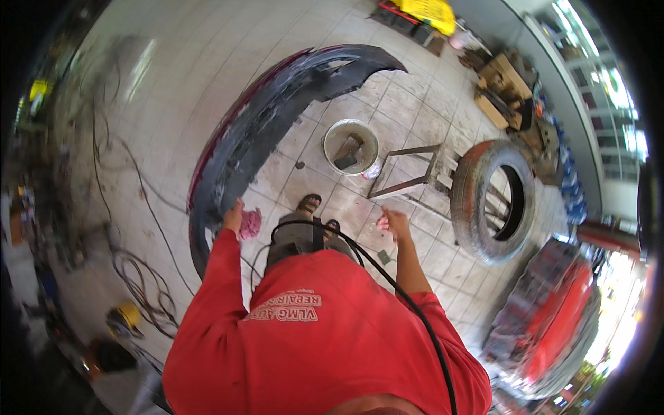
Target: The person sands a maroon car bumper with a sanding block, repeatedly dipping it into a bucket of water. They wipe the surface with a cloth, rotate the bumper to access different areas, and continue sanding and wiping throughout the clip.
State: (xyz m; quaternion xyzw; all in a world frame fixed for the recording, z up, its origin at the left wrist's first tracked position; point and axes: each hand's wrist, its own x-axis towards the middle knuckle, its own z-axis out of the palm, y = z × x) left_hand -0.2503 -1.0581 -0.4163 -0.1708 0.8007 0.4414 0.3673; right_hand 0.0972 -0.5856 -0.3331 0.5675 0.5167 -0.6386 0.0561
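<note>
- The left hand (233, 216) rests against the edge of a dark car bumper (270, 114); its grip is closed on a pink cloth (250, 224), which bunches just beside the bumper's lower end.
- The bumper stands on its edge on the tiled floor (207, 55), curving from the hand up toward the top of the view, with a maroon strip along its outer side.
- The right hand (394, 223) hangs free over the tiles, fingers loosely curled; something small and pale shows at the fingertips, too blurred to name, so I cannot tell whether this grip holds anything.
- A white bucket (351, 146) sits on the floor between the bumper and a metal frame stool (408, 171).
- A tyre (494, 200) stands just right of the stool.
</note>
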